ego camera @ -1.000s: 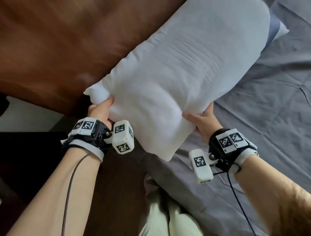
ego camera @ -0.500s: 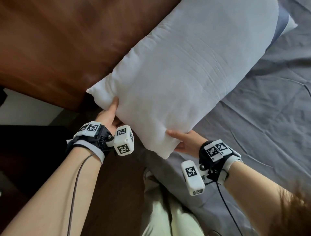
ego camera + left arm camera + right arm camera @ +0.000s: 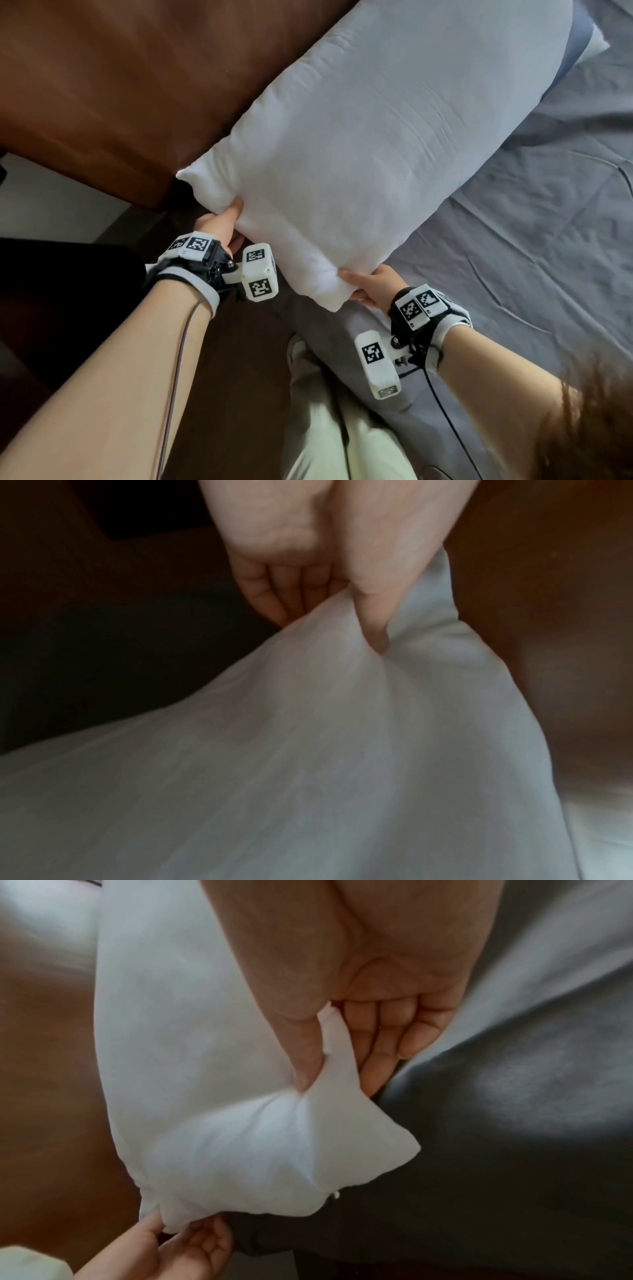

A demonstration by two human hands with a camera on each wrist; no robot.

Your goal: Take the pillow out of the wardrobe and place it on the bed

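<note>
Pillow [image 3: 387,144] — lowered over the half-second, far end now on the grey bed [image 3: 534,281] by the brown headboard [image 3: 113,85]. My left hand [image 3: 219,222] and right hand [image 3: 371,286] each pinched a near corner, thumb on top. Placement nearly done; release outstanding.

The pillow [image 3: 394,147] has sunk toward the bed [image 3: 534,274]; right hand [image 3: 371,286] shifted to its corner.
</note>
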